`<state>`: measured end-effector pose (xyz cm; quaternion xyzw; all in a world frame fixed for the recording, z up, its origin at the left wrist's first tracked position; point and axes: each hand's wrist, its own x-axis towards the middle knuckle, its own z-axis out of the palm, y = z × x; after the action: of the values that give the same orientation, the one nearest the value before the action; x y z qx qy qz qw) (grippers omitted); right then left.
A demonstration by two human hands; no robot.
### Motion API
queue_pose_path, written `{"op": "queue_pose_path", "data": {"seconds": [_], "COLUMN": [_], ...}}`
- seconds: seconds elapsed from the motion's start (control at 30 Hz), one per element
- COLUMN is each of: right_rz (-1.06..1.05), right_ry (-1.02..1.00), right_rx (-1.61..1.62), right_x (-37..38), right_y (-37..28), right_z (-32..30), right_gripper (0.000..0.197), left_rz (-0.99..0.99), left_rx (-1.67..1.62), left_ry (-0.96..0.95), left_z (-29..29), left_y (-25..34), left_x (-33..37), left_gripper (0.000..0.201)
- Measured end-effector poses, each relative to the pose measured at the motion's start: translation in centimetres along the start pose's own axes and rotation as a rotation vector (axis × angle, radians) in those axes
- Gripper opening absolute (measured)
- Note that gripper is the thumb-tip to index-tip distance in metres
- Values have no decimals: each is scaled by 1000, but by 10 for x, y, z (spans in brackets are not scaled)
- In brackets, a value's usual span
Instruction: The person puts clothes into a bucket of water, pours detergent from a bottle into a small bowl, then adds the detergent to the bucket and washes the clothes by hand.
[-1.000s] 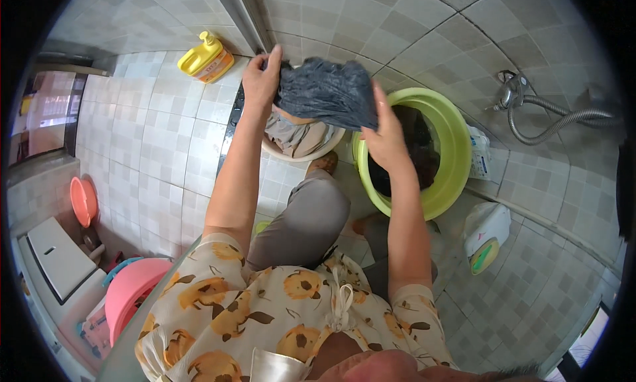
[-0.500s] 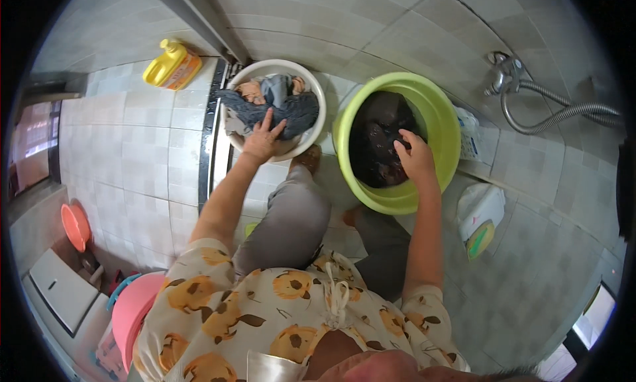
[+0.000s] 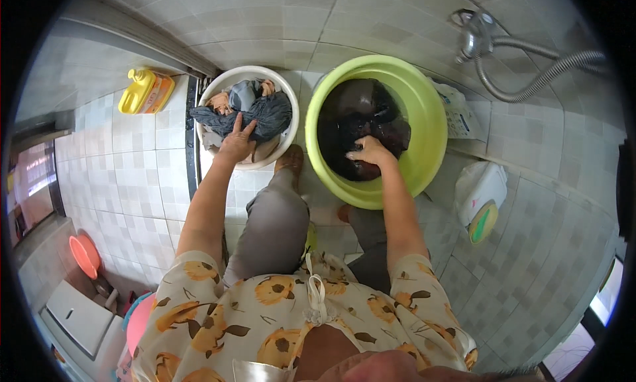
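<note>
Nearest, at six o'clock, a floral blouse (image 3: 291, 322) is seen, with grey trousers (image 3: 278, 216) above it and both bare forearms reaching away toward twelve.

Left hand (image 3: 235, 142): laid flat, fingers spread and unclenched, on a dark blue-grey garment (image 3: 268, 114) draped across the white basin (image 3: 289, 110) at eleven o'clock. Nothing is gripped; the cloth is only pressed. Other wrung pieces, grey and orange-patterned, are heaped beneath it.

Right hand (image 3: 371, 151): lowered into the lime-green basin (image 3: 424, 117) at one o'clock, fingers curled down onto dark soaked laundry (image 3: 361, 114). Whether a fold is actually pinched cannot be told; the fingertips are partly hidden in the cloth.

Handling, as judged: the dark laundry is limp, waterlogged, probably heavy and slippery. A bunched fold near the middle would be best taken, so that less weight trails. The blue-grey garment looks lighter and can be taken by any edge.

Farther out: a yellow detergent jug (image 3: 146, 91) lying on the tiles at ten o'clock; a white bottle with green cap (image 3: 480, 200) at three; a shower hose (image 3: 530, 77) at two; a pink dish (image 3: 85, 255) at eight.
</note>
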<state>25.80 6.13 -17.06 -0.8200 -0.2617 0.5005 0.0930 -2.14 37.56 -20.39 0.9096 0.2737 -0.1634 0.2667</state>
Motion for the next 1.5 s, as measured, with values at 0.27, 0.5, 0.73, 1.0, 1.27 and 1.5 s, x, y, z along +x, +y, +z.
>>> {"op": "queue_pose_path", "data": {"seconds": [0.27,0.5,0.73,1.0,1.27,1.5], "right_rz": [-284,-308,-239,-54,553,116], "right_ry": [284,603,578,736,397,165], "right_rx": [260,281,83,-163,-265,-6], "right_x": [-166,-279,-252,-153,-10,-26], "right_y": [-46,-95,-84,-29,-6,53], "right_z": [-101,-135,-136,-115,14,-21], "right_gripper": [30,30,30,37,63,66], "left_rz": [187,177,-291,-229,-293,-209], "left_rx": [-205,-1432,-1908,-1964,-2013,-1924], "left_ry": [397,-13,-78,93,37,-162], "left_z": [-69,-188,-123,-154,-155,-141], "left_y": [96,300,316,317,319,335], "left_x": [14,-71,-27,-11,-6,-5], "left_gripper": [46,34,40,39,34,40]}}
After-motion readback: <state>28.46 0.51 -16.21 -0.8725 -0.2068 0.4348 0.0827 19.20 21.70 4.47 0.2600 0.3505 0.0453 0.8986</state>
